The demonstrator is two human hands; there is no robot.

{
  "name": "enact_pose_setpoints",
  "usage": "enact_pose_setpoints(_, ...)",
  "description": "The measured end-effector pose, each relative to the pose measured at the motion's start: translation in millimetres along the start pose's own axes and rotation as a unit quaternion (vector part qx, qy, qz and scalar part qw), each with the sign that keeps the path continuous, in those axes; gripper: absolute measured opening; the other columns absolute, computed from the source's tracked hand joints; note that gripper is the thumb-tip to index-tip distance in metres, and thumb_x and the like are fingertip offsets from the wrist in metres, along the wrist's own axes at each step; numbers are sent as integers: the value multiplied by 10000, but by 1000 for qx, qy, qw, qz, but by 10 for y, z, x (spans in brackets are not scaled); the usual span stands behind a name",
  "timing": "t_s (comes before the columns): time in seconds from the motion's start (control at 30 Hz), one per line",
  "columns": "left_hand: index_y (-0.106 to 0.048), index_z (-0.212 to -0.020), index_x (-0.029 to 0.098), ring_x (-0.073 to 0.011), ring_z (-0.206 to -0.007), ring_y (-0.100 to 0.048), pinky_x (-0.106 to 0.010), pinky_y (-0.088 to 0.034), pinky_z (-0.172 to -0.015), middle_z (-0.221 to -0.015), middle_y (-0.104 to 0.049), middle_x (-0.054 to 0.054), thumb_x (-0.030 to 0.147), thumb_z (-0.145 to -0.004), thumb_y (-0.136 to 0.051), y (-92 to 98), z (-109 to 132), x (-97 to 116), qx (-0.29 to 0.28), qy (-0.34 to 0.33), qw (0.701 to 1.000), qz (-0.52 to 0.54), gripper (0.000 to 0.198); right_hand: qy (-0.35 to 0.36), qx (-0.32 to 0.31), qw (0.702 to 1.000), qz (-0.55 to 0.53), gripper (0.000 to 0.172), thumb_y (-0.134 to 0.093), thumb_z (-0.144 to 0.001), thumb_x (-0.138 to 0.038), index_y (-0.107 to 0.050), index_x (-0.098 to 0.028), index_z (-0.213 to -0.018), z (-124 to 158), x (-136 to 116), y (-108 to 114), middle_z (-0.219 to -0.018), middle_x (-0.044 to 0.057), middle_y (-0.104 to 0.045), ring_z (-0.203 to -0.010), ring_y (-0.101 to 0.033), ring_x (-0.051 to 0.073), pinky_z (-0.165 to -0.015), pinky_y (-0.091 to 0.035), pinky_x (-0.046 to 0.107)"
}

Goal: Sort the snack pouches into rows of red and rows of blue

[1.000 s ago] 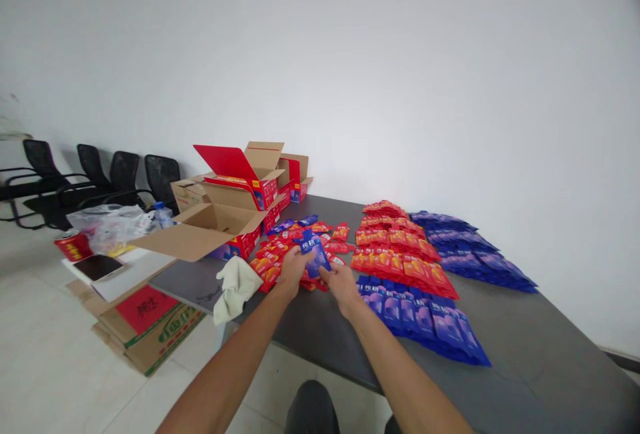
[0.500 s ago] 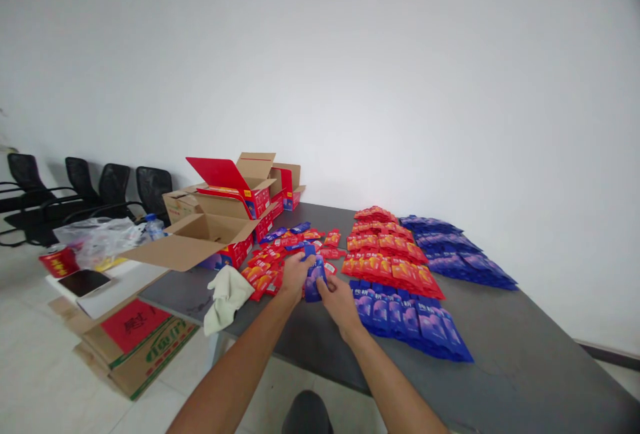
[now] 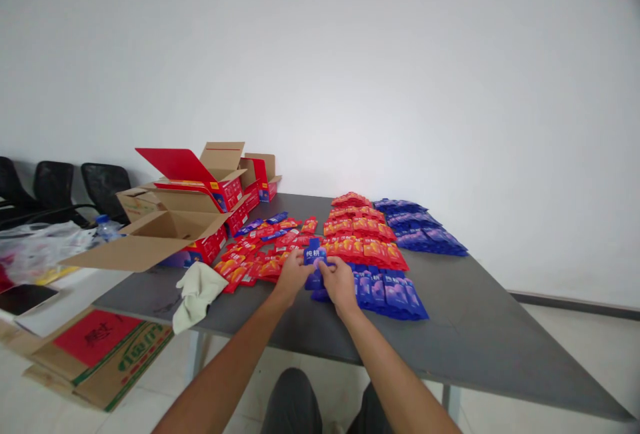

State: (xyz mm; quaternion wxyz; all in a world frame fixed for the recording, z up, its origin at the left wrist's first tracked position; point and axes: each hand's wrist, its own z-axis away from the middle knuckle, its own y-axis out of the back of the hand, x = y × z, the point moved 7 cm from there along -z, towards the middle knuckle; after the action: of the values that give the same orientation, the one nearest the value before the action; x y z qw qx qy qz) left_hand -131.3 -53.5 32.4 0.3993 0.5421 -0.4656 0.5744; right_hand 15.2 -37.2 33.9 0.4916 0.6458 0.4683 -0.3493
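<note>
Between my two hands is a blue pouch (image 3: 315, 258) with white lettering, held upright over the near part of the grey table (image 3: 450, 327). My left hand (image 3: 293, 274) pinches its left edge, and my right hand (image 3: 340, 281) grips its right edge. Just right of my right hand lies a row of overlapping blue pouches (image 3: 387, 291). Behind it, several rows of red pouches (image 3: 363, 247) are lined up, with more blue pouches (image 3: 423, 231) to their right. Loose red pouches (image 3: 240, 264), some blue ones among them, are scattered left of my left hand.
Open red and brown cartons (image 3: 175, 224) stand at the table's left. A pale cloth (image 3: 197, 294) lies on the left front edge. Further left are a phone (image 3: 25, 299), plastic bags (image 3: 45, 247), a flattened carton (image 3: 100, 354) and black chairs (image 3: 105, 184).
My view has swung to the right, so the table's things sit further left. Both hands still hold the blue pouch, which now shows its lettered front upright.
</note>
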Motion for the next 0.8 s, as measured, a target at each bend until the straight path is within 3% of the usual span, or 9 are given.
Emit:
enact_pose_setpoints(0.1,-618,-1027,152,-168,-687,-672,-262,-526,-601,-870,-720,-68,209,-643,-745,-183,51,-6,-32,-33,999,13,408,-2,12,999,45,377,-585,-819,-427,-624,-150,-1072,6,73,187,-734,40,-693,-640,-630,184,-612,-448,264)
enact_pose_setpoints(0.23,-666,-951,148,-182,-720,-690,-272,-539,-631,-852,-733,-76,219,-648,-754,-380,53,-74,-41,-37,998,11,323,26,-39,991,125,464,-622,-797,-326,-578,-160,-1227,91,101,394,-1036,92,-703,-868,-663,211,-791,-482,297)
enact_pose_setpoints(0.33,-687,-936,152,-192,-744,-699,-288,-548,-665,-853,-740,-77,196,-645,-752,-519,54,-136,-31,-43,999,1,302,60,-65,978,188,564,-664,-770,-292,-544,-158,-1304,185,90,576,-1254,122,-622,-1094,-601,247,-959,-431,334)
enact_pose_setpoints(0.4,-699,-932,155,-199,-763,-701,-295,-547,-681,-875,-743,-81,188,-664,-731,-633,73,-161,-34,-55,998,-20,272,82,-76,966,232,572,-682,-764,-285,-553,-153,-1305,242,80,702,-1288,129,-600,-1178,-548,268,-1030,-378,354)
enact_pose_setpoints(0.53,-710,-933,163,-202,-798,-692,-285,-533,-693,-912,-742,-75,197,-697,-691,-881,137,-166,-46,-76,993,-78,240,113,-91,942,304,530,-696,-760,-237,-588,-152,-1272,326,77,928,-1274,126,-613,-1189,-523,276,-1046,-352,353)
enact_pose_setpoints(0.63,-700,-972,168,-209,-860,-677,-302,-523,-753,-918,-736,-63,267,-761,-632,-1106,204,-150,-89,-87,982,-143,244,110,-84,930,340,428,-657,-808,-237,-622,-134,-1222,363,102,1105,-1215,130,-646,-1140,-542,267,-1019,-365,346)
enact_pose_setpoints(0.7,-691,-1000,166,-234,-974,-647,-345,-500,-856,-998,-720,-76,332,-790,-597,-1230,261,-136,-109,-104,963,-225,284,100,-80,926,354,380,-624,-843,-260,-634,-134,-1201,393,127,1218,-1188,129,-656,-1115,-548,264,-990,-380,349)
enact_pose_setpoints(0.8,-651,-1124,165,-304,-1252,-485,-420,-373,-1050,-1315,-577,-131,433,-759,-621,-1341,361,-108,-116,-143,912,-366,455,87,-71,918,379,352,-580,-871,-272,-631,-165,-1202,453,176,1373,-1231,120,-636,-1160,-516,270,-961,-380,368)
